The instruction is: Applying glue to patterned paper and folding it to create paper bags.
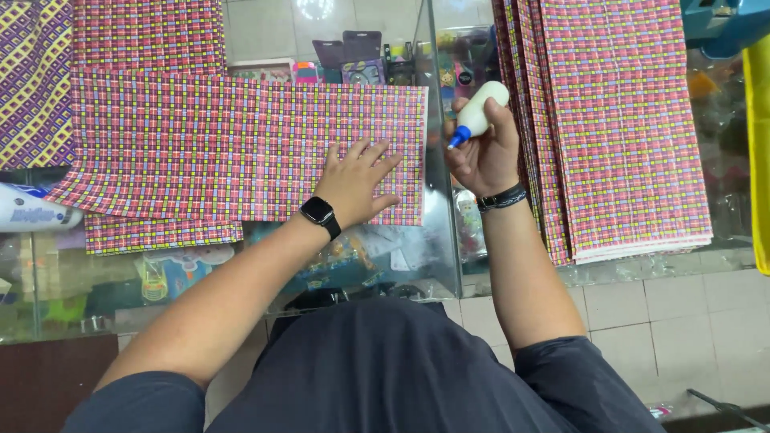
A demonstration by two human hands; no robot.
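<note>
l hand (357, 183) flat, fingers spread on patterned sheet (200, 144); r hand (484, 148) gripping glue bottle (479, 112), tip nr sheet edge. no glue visible yet, big stack (626, 128) untouched.

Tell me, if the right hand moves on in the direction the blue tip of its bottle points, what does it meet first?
Probably the right edge of the patterned sheet that the left hand presses flat; the right hand tilts the glue bottle down-left toward it, though depth is unclear.

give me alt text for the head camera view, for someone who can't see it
Seen from above, a person's left hand presses flat on a pink checked paper sheet on a glass counter, while the right hand holds a white glue bottle, blue tip down. A stack of matching sheets lies to the right.
</note>
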